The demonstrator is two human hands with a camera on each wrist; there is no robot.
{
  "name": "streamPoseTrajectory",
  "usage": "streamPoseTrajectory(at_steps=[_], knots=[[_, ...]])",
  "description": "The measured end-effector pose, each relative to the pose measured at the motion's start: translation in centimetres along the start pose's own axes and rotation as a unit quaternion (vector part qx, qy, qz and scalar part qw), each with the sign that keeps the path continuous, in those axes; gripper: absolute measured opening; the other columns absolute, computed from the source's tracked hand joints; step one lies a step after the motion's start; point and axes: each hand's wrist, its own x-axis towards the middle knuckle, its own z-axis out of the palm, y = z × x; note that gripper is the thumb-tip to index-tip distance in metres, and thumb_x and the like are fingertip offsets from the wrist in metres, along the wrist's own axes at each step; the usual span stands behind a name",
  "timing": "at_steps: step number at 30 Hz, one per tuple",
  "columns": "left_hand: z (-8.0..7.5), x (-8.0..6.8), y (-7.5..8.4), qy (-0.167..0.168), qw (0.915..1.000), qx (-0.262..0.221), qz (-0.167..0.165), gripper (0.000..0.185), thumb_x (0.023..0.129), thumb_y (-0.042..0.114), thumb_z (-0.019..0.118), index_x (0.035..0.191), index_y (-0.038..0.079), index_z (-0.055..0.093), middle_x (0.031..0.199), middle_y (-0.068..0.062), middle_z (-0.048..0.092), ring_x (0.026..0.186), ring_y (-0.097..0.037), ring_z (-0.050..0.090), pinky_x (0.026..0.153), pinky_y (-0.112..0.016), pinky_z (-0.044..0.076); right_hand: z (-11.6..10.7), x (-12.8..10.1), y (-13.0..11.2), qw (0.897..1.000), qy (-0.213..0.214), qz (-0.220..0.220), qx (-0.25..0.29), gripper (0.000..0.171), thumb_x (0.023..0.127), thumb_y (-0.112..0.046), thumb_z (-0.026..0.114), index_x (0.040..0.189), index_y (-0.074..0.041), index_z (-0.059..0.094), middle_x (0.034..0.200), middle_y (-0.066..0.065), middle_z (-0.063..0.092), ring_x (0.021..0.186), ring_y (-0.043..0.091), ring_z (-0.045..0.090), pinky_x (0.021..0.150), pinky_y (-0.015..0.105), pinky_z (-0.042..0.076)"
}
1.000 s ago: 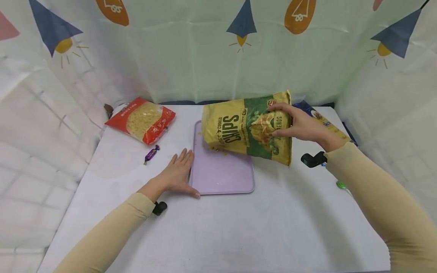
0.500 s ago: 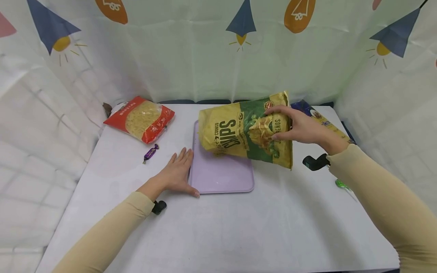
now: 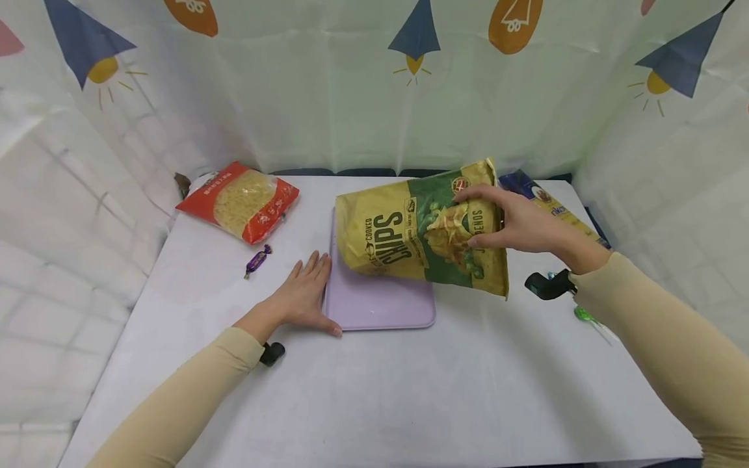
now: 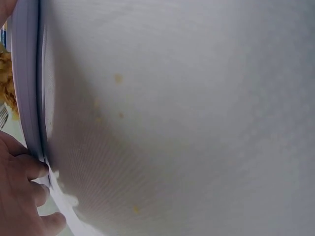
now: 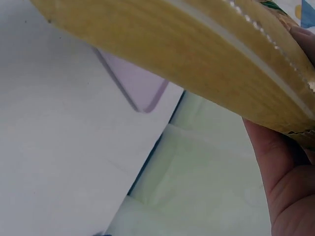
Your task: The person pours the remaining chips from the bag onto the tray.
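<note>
Above the table [image 3: 374, 403], the bag [image 3: 421, 227] covers more of the tray [image 3: 380, 305] than a second ago, hiding crumbs that showed there. Its long axis runs sideways, left end over the tray, right end past it. The right hand [image 3: 517, 221] grips that end, fingers spread; the left hand [image 3: 301, 302] lies with straight fingers along the tray's left edge.

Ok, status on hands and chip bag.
Right hand gripping chip bag. Left hand at edge of tray. Bag sideways over tray, hiding most of its far half.
</note>
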Motion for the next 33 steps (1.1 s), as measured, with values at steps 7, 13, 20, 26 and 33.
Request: streamPoseTrajectory(at_steps=[7,13,20,26,33], knots=[[-0.1,0.0,-0.1,0.0,1.0,0.001,0.004,0.154,0.059,0.077,0.083,0.159,-0.011,0.008,0.169,-0.029,0.006,0.158,-0.045,-0.001,0.127,-0.065,0.004,0.3,-0.8,-0.6,1.0,-0.008,-0.022,-0.012,0.067,0.087,-0.014,0.083,0.144,-0.03,0.052,0.138,0.011,0.052,0.101,0.027,0.064,0.074,0.035,0.058],[-0.1,-0.1,0.0,0.003,0.9999,-0.004,0.011,0.154,0.059,0.078,0.083,0.16,-0.011,0.007,0.169,-0.029,0.006,0.158,-0.046,-0.001,0.126,-0.066,0.004,0.5,-1.4,-1.0,0.999,-0.016,-0.042,-0.026,0.066,0.086,-0.014,0.083,0.143,-0.03,0.053,0.139,0.01,0.055,0.099,0.024,0.064,0.073,0.033,0.057],[-0.1,-0.1,-0.1,0.006,0.9999,-0.006,0.015,0.153,0.06,0.077,0.083,0.16,-0.01,0.008,0.169,-0.029,0.006,0.158,-0.046,-0.001,0.126,-0.067,0.005,0.5,-2.1,-1.4,0.997,-0.034,-0.068,-0.033,0.066,0.087,-0.016,0.083,0.143,-0.028,0.052,0.139,0.01,0.055,0.1,0.023,0.064,0.074,0.033,0.058],[0.1,-0.2,-0.2,0.013,0.9996,-0.016,0.018,0.153,0.059,0.075,0.085,0.162,-0.006,0.006,0.169,-0.028,0.006,0.158,-0.047,-0.002,0.125,-0.068,0.005,0.8,-2.5,-1.7,0.996,-0.038,-0.078,-0.018,0.065,0.087,-0.015,0.083,0.143,-0.028,0.053,0.139,0.009,0.055,0.098,0.022,0.065,0.074,0.031,0.059],[0.4,-0.2,-0.4,0.028,0.999,-0.019,0.028,0.154,0.056,0.076,0.085,0.164,0.001,0.005,0.17,-0.026,0.007,0.158,-0.048,-0.003,0.124,-0.071,0.007,1.3,-2.4,-2.1,0.995,-0.038,-0.088,-0.028,0.066,0.087,-0.016,0.083,0.143,-0.029,0.052,0.137,0.009,0.057,0.096,0.021,0.065,0.074,0.031,0.058]])
